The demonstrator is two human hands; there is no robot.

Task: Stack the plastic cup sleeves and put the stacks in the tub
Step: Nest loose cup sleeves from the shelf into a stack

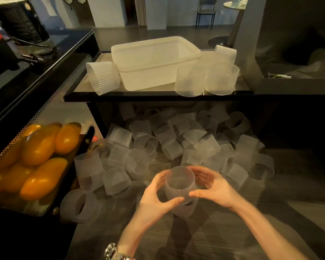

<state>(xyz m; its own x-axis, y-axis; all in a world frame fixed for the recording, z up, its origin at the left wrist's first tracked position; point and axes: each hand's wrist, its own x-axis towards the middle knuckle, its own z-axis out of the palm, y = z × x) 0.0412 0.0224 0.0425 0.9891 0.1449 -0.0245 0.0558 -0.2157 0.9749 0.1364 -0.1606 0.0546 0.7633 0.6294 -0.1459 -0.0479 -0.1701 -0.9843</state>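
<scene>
Both hands hold a small stack of ribbed translucent cup sleeves [180,186] upright over the floor. My left hand [156,196] grips its left side with thumb in front. My right hand [212,186] grips its right side. A heap of loose sleeves [169,145] covers the floor beyond my hands. The white plastic tub [154,72] stands on a low shelf above the heap. One stack of sleeves [102,77] lies on its side left of the tub. Other stacks [208,77] stand to the tub's right.
A perforated metal tray of yellow-orange fruit [39,156] sits at the left, close to the heap. The shelf's dark front edge [139,97] overhangs the back of the heap. A black counter [36,59] runs along the left. Bare wooden floor [233,231] lies near me.
</scene>
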